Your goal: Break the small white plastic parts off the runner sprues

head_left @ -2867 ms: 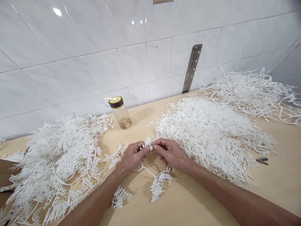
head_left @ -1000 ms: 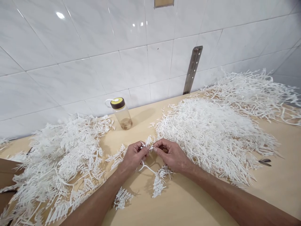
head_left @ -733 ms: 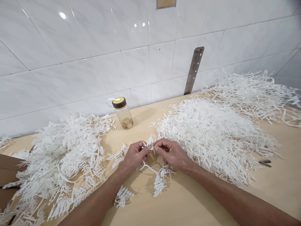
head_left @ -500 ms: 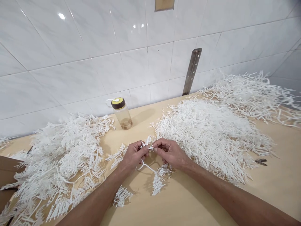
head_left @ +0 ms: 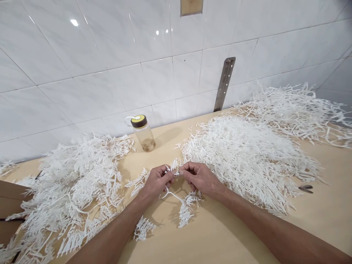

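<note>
Left hand (head_left: 156,182) and right hand (head_left: 200,179) both pinch one white plastic sprig (head_left: 172,170) between curled fingertips (the pinched part is mostly hidden); its stem trails below.

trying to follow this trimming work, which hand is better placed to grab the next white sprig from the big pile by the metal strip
Right, probably. The right hand lies against the edge of the big pile, while the left hand is on the far side of it, nearer the left pile. Both are pinching the sprig now.

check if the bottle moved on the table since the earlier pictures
No. The bottle stands at the same spot by the tiled wall, left of the metal bracket; only the head camera shifted slightly.
</note>
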A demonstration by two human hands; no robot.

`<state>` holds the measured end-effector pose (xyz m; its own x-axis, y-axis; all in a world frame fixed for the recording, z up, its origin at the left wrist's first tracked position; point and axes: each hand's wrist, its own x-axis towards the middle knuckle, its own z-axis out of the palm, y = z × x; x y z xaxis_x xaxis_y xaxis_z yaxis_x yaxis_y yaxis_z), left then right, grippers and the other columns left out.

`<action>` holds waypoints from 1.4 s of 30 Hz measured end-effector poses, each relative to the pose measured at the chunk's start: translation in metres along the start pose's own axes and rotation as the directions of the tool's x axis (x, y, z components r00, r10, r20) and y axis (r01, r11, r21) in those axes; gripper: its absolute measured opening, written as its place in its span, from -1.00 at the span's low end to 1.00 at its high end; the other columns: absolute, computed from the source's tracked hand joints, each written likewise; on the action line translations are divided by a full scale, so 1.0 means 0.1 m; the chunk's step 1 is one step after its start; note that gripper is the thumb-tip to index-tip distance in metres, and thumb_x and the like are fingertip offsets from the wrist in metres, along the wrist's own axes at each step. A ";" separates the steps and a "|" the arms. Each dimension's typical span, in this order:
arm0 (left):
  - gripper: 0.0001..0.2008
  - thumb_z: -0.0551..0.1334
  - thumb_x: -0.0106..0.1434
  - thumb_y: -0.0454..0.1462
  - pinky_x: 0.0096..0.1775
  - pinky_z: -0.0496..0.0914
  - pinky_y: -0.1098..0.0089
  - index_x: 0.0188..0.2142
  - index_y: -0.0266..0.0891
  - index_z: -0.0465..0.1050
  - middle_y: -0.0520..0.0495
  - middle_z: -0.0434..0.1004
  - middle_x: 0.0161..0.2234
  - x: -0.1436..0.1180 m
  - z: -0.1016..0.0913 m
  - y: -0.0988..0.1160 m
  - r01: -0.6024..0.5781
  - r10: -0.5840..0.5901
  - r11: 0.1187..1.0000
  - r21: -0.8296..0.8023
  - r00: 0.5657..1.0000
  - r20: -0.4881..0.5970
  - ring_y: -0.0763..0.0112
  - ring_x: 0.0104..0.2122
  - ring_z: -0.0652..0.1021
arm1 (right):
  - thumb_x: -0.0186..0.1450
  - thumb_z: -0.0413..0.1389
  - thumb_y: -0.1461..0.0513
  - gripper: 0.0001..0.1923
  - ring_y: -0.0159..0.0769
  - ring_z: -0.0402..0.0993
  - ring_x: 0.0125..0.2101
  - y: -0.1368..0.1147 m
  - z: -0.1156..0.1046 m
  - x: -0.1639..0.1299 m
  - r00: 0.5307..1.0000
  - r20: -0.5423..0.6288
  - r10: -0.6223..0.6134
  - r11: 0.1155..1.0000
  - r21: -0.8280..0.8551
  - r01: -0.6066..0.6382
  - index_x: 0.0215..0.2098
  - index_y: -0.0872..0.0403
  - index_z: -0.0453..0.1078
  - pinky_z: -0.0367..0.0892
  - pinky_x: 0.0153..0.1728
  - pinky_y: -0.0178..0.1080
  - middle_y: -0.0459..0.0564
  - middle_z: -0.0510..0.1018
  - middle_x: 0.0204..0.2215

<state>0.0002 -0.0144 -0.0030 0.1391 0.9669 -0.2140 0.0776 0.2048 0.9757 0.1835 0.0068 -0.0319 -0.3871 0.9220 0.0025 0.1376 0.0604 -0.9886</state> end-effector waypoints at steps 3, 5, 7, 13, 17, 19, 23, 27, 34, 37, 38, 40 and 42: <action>-0.53 0.37 0.06 0.07 -0.70 -0.07 0.53 -0.55 -0.26 0.31 0.17 0.18 -0.74 0.00 0.01 0.00 -0.004 0.004 1.000 0.004 1.000 -0.023 0.68 -0.76 0.10 | 0.30 0.12 0.04 -0.71 -0.46 0.29 -0.74 -0.02 0.01 -0.01 1.000 -0.019 0.004 1.000 -0.004 -0.004 -0.30 0.11 0.45 0.18 -0.69 -0.40 -0.23 0.34 -0.73; -0.54 0.37 0.06 0.07 -0.70 -0.04 0.53 -0.54 -0.26 0.32 0.16 0.21 -0.73 0.00 0.01 0.00 -0.014 0.014 1.000 0.001 0.999 -0.035 0.67 -0.76 0.12 | 0.30 0.12 0.05 -0.71 -0.46 0.28 -0.74 -0.02 0.02 -0.01 1.000 -0.028 -0.001 1.000 0.002 0.002 -0.29 0.11 0.46 0.18 -0.69 -0.40 -0.23 0.34 -0.73; -0.54 0.37 0.06 0.08 -0.70 -0.02 0.53 -0.54 -0.25 0.32 0.15 0.23 -0.72 -0.01 0.02 0.00 -0.022 0.022 1.000 -0.003 0.999 -0.039 0.66 -0.75 0.14 | 0.30 0.12 0.04 -0.71 -0.46 0.28 -0.74 -0.02 0.03 -0.02 0.999 -0.035 -0.007 1.000 0.020 0.008 -0.28 0.11 0.46 0.19 -0.69 -0.39 -0.23 0.34 -0.71; -0.55 0.38 0.04 0.06 -0.69 -0.01 0.53 -0.53 -0.25 0.32 0.13 0.30 -0.68 -0.02 0.03 0.03 -0.009 0.008 1.000 -0.011 0.999 -0.054 0.67 -0.75 0.15 | 0.27 0.15 0.04 -0.72 -0.47 0.27 -0.74 -0.03 0.03 -0.02 0.999 -0.045 -0.006 1.000 0.030 0.007 -0.29 0.10 0.46 0.20 -0.69 -0.38 -0.22 0.37 -0.69; -0.56 0.38 0.06 0.04 -0.69 0.00 0.53 -0.53 -0.25 0.32 0.12 0.32 -0.68 -0.02 0.03 0.02 -0.011 0.010 1.000 -0.010 0.998 -0.061 0.67 -0.75 0.15 | 0.26 0.16 0.05 -0.73 -0.48 0.26 -0.73 -0.04 0.03 -0.02 0.999 -0.052 -0.008 0.999 0.033 0.009 -0.30 0.10 0.45 0.20 -0.69 -0.38 -0.22 0.37 -0.68; -0.57 0.37 0.07 0.04 -0.69 0.00 0.52 -0.53 -0.25 0.32 0.15 0.26 -0.72 -0.02 0.02 0.01 -0.010 0.010 1.000 -0.004 0.998 -0.059 0.66 -0.76 0.14 | 0.26 0.16 0.05 -0.74 -0.48 0.26 -0.72 -0.04 0.03 -0.02 0.999 -0.051 -0.019 0.999 0.041 0.021 -0.31 0.10 0.44 0.21 -0.68 -0.38 -0.22 0.37 -0.67; -0.59 0.35 0.11 0.03 -0.69 -0.01 0.52 -0.54 -0.24 0.31 0.18 0.19 -0.76 -0.02 0.02 -0.01 -0.013 0.014 1.000 0.012 0.999 -0.052 0.65 -0.77 0.12 | 0.27 0.16 0.07 -0.75 -0.49 0.25 -0.72 -0.04 0.04 -0.02 0.998 -0.056 -0.037 0.998 0.049 0.040 -0.32 0.10 0.43 0.21 -0.68 -0.38 -0.21 0.37 -0.66; -0.59 0.34 0.11 0.02 -0.69 0.02 0.53 -0.53 -0.24 0.32 0.17 0.20 -0.75 -0.01 0.02 -0.03 -0.025 0.027 0.998 0.052 0.999 -0.045 0.65 -0.76 0.13 | 0.27 0.15 0.08 -0.77 -0.47 0.25 -0.71 -0.04 0.05 -0.02 0.996 -0.075 -0.048 0.998 0.027 0.050 -0.32 0.10 0.44 0.22 -0.67 -0.37 -0.19 0.39 -0.65; -0.59 0.30 0.16 0.01 -0.69 0.05 0.55 -0.54 -0.25 0.32 0.14 0.24 -0.70 0.01 0.02 -0.08 -0.057 0.063 0.992 0.114 0.997 -0.051 0.64 -0.74 0.18 | 0.28 0.14 0.10 -0.78 -0.35 0.45 -0.48 0.01 0.07 -0.02 0.986 -0.126 -0.112 0.991 -0.086 0.102 -0.28 0.09 0.50 0.34 -0.50 -0.32 -0.05 0.57 -0.45; -0.60 0.30 0.17 0.00 -0.69 0.05 0.55 -0.54 -0.25 0.31 0.13 0.25 -0.70 0.00 0.01 -0.08 -0.057 0.064 0.990 0.131 0.997 -0.050 0.64 -0.74 0.18 | 0.29 0.14 0.10 -0.77 -0.32 0.49 -0.41 0.04 0.08 -0.02 0.980 -0.132 -0.151 0.983 -0.122 0.136 -0.26 0.09 0.52 0.39 -0.41 -0.29 -0.02 0.60 -0.38; -0.60 0.30 0.17 0.01 -0.69 0.04 0.55 -0.54 -0.25 0.31 0.13 0.24 -0.70 0.00 0.01 -0.08 -0.054 0.061 0.990 0.128 0.997 -0.049 0.65 -0.75 0.18 | 0.30 0.14 0.10 -0.76 -0.31 0.49 -0.40 0.05 0.07 -0.02 0.979 -0.130 -0.158 0.981 -0.131 0.141 -0.25 0.09 0.52 0.39 -0.41 -0.29 -0.02 0.60 -0.38; -0.59 0.29 0.18 0.02 -0.69 0.04 0.54 -0.53 -0.25 0.31 0.15 0.22 -0.72 -0.01 0.02 -0.07 -0.051 0.057 0.990 0.128 0.997 -0.045 0.64 -0.75 0.16 | 0.31 0.13 0.10 -0.76 -0.32 0.48 -0.43 0.06 0.07 -0.02 0.978 -0.132 -0.159 0.980 -0.143 0.140 -0.23 0.08 0.52 0.38 -0.43 -0.29 -0.03 0.60 -0.40; -0.59 0.28 0.18 0.02 -0.69 0.04 0.54 -0.54 -0.25 0.31 0.16 0.19 -0.73 -0.01 0.02 -0.06 -0.055 0.062 0.989 0.141 0.997 -0.043 0.64 -0.75 0.16 | 0.30 0.13 0.11 -0.77 -0.33 0.47 -0.44 0.07 0.08 -0.02 0.978 -0.141 -0.153 0.980 -0.148 0.132 -0.23 0.08 0.52 0.36 -0.46 -0.30 -0.04 0.59 -0.41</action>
<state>0.0013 -0.0173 -0.0090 0.1011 0.9833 -0.1511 0.2079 0.1277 0.9698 0.1782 0.0029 -0.0402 -0.2714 0.9465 0.1745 0.2187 0.2372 -0.9465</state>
